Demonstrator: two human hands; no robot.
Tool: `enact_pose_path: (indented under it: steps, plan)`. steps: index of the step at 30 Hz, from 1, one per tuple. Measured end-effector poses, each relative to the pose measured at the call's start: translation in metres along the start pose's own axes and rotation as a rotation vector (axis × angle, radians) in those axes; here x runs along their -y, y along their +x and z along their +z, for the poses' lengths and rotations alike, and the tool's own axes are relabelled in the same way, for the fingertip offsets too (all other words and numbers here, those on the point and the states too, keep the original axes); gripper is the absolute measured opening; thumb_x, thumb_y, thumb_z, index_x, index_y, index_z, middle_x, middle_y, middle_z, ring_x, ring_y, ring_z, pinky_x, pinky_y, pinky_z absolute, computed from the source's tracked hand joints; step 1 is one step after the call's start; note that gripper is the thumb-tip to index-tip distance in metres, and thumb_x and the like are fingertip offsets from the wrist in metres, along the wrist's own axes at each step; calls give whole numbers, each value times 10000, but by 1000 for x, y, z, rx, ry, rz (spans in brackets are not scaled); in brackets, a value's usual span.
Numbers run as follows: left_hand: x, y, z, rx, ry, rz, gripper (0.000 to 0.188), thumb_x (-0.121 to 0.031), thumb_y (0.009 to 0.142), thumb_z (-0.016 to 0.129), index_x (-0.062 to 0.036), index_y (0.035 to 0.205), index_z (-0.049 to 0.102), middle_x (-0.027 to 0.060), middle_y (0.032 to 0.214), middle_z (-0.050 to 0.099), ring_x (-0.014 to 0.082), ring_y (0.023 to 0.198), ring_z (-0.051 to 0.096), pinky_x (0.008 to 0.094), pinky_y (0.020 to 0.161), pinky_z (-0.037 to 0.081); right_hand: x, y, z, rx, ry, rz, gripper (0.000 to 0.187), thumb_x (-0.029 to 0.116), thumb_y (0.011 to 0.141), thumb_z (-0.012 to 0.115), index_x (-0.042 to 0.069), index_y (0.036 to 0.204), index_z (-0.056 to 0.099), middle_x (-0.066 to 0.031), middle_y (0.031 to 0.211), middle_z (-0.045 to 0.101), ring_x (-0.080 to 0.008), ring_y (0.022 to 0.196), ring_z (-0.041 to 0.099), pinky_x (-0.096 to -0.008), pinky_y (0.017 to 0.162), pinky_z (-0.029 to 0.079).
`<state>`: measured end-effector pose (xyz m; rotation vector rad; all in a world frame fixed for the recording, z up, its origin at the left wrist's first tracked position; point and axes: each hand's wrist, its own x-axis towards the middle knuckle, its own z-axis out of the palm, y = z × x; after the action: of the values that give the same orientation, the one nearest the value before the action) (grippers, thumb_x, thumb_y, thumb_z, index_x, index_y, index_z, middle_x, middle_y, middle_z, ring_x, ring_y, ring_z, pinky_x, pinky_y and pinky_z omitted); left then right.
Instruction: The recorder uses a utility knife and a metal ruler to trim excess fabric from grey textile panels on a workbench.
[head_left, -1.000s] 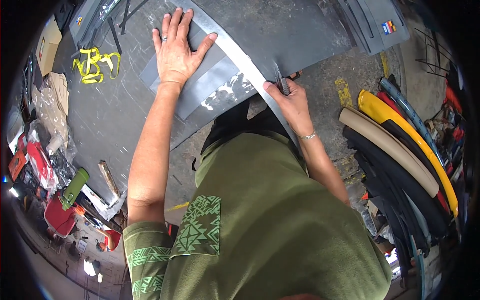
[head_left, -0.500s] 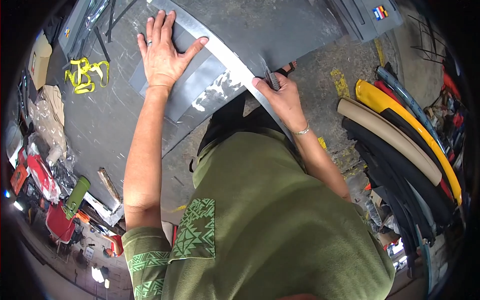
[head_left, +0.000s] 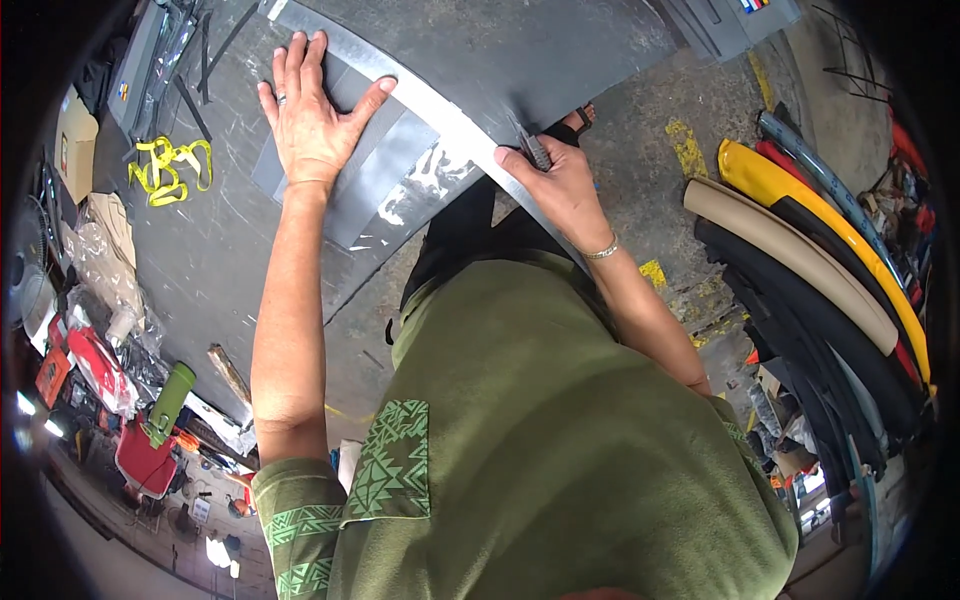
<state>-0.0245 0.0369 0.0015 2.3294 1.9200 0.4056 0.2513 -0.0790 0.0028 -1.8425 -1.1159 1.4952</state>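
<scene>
A long metal straightedge (head_left: 430, 105) lies aslant over dark grey sheet material (head_left: 560, 60) on the table. My left hand (head_left: 315, 130) is spread flat, its fingertips and thumb along the straightedge's left side and its palm over loose grey pieces (head_left: 395, 155). In my right hand (head_left: 570, 190) is a utility knife (head_left: 537, 152) with a dark ribbed handle; its blade is too blurred to make out. The right thumb touches the straightedge near the table's edge, with the knife on its far side. Toward me, the straightedge runs past the table and over my lap.
Yellow strapping (head_left: 165, 170) and thin dark strips (head_left: 195, 105) lie on the table's left. Rolls of material, including a yellow roll (head_left: 830, 240) and a beige roll (head_left: 790, 265), stand at the right. Plastic-wrapped goods (head_left: 105, 250) crowd the left. A foot (head_left: 585, 118) shows beyond the right hand.
The whole view has shifted a little, and more of the straightedge's far end shows. Both hands keep nearly the same places on it, the knife still in the right.
</scene>
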Motion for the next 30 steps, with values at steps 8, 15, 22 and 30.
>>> enact_pose_path:
  steps: [8, 15, 22, 30]
  plan:
    - [1, 0, 1, -4, -2, 8, 1029, -754, 760, 735, -177, 1555, 428, 79, 1623, 398, 307, 1553, 261, 594, 1255, 132, 1, 1, -2, 19, -2, 20, 496, 429, 880, 779, -59, 843, 698, -79, 591, 555, -125, 572, 511, -343, 553, 436]
    - [1, -1, 0, -11, -1, 8, 1020, -756, 765, 729, -173, 1548, 435, 78, 1623, 394, 301, 1553, 259, 598, 1254, 132, 3, 0, -1, 9, 8, -2, 470, 399, 887, 783, -57, 827, 688, -71, 588, 533, -112, 579, 482, -328, 556, 431]
    - [1, 0, 1, -10, -21, 2, 1035, -782, 755, 712, -156, 1535, 443, 96, 1614, 392, 306, 1546, 268, 596, 1259, 117, -3, 0, 3, -35, -19, -39, 436, 375, 884, 789, -47, 842, 688, -69, 612, 549, -97, 607, 470, -312, 579, 437]
    - [-3, -1, -4, -33, -15, 5, 989, -733, 762, 746, -149, 1512, 471, 107, 1599, 413, 313, 1522, 321, 580, 1251, 153, -3, -1, 2, -14, 22, -15, 374, 318, 894, 792, -31, 826, 679, -24, 632, 571, -77, 621, 466, -296, 590, 438]
